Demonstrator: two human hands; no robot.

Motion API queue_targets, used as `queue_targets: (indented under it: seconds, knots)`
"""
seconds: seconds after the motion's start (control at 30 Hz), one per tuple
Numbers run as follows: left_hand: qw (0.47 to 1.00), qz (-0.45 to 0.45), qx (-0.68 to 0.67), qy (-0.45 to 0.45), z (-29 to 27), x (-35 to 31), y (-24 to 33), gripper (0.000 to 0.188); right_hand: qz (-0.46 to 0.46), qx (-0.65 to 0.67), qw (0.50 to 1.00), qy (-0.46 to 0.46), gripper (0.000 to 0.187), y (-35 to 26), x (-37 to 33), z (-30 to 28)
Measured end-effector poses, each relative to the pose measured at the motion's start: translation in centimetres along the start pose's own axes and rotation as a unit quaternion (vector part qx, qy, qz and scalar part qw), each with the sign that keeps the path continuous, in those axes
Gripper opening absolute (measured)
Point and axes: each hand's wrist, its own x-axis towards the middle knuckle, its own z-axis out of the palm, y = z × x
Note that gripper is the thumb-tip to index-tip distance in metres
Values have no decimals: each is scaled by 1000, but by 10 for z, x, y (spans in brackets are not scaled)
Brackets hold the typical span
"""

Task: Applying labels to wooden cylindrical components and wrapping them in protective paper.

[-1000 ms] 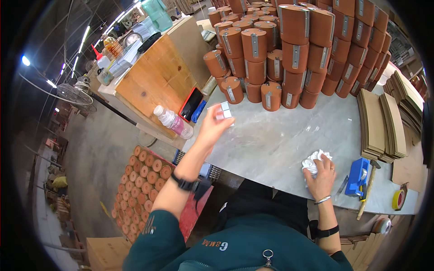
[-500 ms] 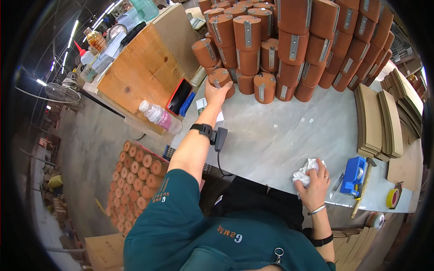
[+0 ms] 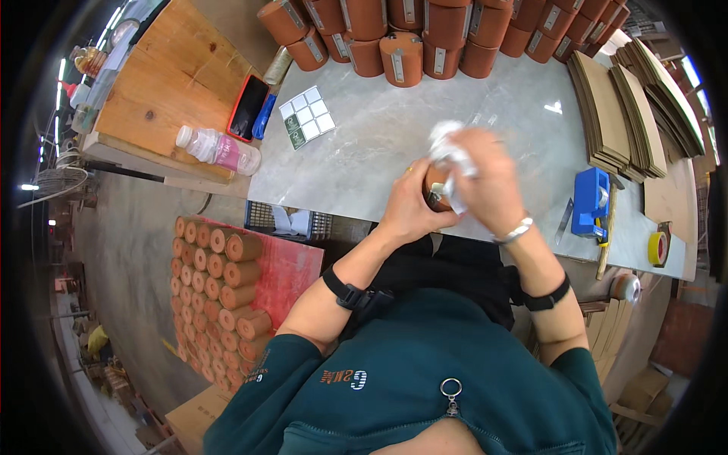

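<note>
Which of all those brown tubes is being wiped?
The brown tube gripped by the left hand; the right hand rubs it with a white cloth. Others stand stacked behind.

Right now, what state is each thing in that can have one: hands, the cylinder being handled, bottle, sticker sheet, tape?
left hand: closed around the brown cylinder
right hand: gripping a white cloth against the cylinder
brown cylinder: held off the table, mostly hidden
white cloth: crumpled
plastic bottle: lying on its side, capped
sticker sheet: lying flat
brown cylinders at the back: stacked
yellow tape roll: lying flat
</note>
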Motion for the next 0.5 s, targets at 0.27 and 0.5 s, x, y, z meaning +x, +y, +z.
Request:
queue_targets:
  seconds: [0.27,0.5]
  knots:
    - [744,-267,-613,20,8,-3,-11,70,-85,56,987,-122,41,-37,-52,-22]
    - [999,51,13,-9,-3,0,0,96,163,141,970,110,32,-19,-83,-52]
